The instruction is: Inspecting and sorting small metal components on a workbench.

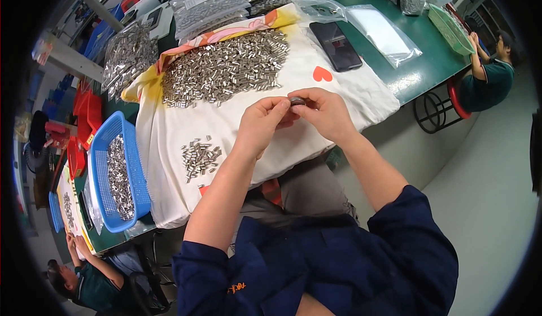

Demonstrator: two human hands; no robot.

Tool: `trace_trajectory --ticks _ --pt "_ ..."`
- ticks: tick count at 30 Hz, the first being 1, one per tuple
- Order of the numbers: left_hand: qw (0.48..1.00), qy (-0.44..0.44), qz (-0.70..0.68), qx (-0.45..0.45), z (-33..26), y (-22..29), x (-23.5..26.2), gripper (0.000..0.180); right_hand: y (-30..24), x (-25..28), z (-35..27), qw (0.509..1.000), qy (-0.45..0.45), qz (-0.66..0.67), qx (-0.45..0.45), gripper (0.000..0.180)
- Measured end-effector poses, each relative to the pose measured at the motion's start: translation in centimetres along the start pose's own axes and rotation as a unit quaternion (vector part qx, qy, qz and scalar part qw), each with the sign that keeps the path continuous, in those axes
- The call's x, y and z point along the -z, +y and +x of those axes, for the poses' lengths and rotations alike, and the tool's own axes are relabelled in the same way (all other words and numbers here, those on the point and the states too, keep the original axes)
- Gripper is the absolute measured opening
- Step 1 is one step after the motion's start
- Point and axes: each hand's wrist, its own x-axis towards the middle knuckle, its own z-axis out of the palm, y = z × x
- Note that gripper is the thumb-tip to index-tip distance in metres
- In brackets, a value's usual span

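Observation:
My left hand (262, 121) and my right hand (327, 114) meet above the near side of a white cloth (248, 113), fingers closed. Pinched between their fingertips is a small dark rounded piece (297, 101); its exact kind does not show, and the fingers cover part of it. Beyond my hands, a large heap of small shiny metal cylinders (226, 67) is spread over the cloth. A smaller pile of the same cylinders (200, 159) lies left of my left forearm.
At the left stands a blue plastic basket (138, 186) with metal parts inside. A black phone (335, 46) rests beyond my right hand. Bags of metal parts (209, 5) line the back, with a clear plastic bag (384, 34) farther right. Co-workers sit at far left and far right.

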Motion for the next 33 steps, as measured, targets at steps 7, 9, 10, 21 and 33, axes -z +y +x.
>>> trace_trajectory --ticks 7,9,10,21,33 --pt "0.997 0.016 0.072 0.007 -0.1 -0.5 -0.8 0.023 -0.1 1.7 0.0 0.993 -0.083 -0.021 -0.083 0.02" --pt "0.988 0.021 0.143 -0.045 0.0 -0.6 -0.6 0.027 0.2 1.4 0.1 0.979 -0.077 0.132 -0.134 0.019" --pt "0.988 0.019 0.15 -0.039 -0.1 -0.3 -0.8 0.027 0.1 1.0 0.2 0.978 -0.073 0.139 -0.137 0.019" --pt "0.719 0.044 0.636 -0.278 0.3 3.5 -1.7 0.032 -0.5 -1.9 0.8 0.853 0.019 0.427 -0.3 0.016" --pt "0.776 0.047 0.572 -0.262 -0.3 4.2 -0.7 0.03 -0.6 -2.5 0.5 0.746 -0.017 0.576 -0.335 0.018"
